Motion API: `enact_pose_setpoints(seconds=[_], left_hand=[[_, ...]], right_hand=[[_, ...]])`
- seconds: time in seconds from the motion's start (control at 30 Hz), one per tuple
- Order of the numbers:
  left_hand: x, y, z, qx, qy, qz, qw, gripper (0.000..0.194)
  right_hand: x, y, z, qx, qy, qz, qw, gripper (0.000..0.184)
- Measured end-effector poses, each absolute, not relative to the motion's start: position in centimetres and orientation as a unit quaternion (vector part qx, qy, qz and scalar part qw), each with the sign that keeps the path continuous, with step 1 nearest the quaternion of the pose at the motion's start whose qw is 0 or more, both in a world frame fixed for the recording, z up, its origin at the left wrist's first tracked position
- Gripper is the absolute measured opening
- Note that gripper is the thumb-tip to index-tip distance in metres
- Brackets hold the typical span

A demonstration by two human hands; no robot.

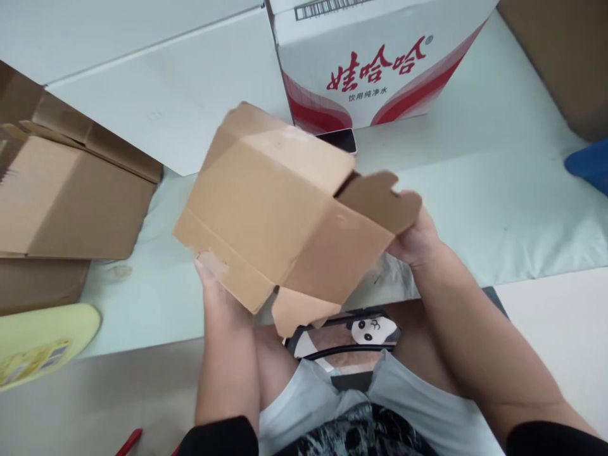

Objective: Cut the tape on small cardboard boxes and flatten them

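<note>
I hold a small brown cardboard box (280,202) up in front of me, tilted, with loose flaps at its right end and underside. My left hand (213,282) grips its lower left corner from below, with the fingers mostly hidden behind the cardboard. My right hand (415,237) is closed on the right-hand flap of the box. Below the box, between my arms, a panda-patterned bag (351,335) lies on my lap.
A white carton with red print (370,57) and a plain white carton (156,82) stand at the back. Brown cardboard boxes (66,196) are stacked at the left, another at the top right (565,57). A yellow item (42,342) lies at lower left, a blue object (589,164) at right.
</note>
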State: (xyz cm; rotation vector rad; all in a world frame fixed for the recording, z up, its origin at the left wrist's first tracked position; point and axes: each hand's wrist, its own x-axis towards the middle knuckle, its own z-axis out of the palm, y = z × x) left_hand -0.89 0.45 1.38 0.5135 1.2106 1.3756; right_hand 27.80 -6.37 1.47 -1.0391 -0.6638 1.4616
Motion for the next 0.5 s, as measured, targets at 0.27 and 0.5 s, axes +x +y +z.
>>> enact_pose_setpoints(seconds=[0.27,0.5], left_hand=[[-0.3,2.6,1.7,0.24,0.441,0.674,0.541,0.038],[-0.7,2.7,2.4,0.145,0.45,0.706,0.527,0.019]], right_hand=[[25.0,-6.1,1.2,-0.469,-0.217,0.608,0.603,0.062],[24.0,-6.0,-0.4,-0.523,-0.208,0.479,0.674,0.064]])
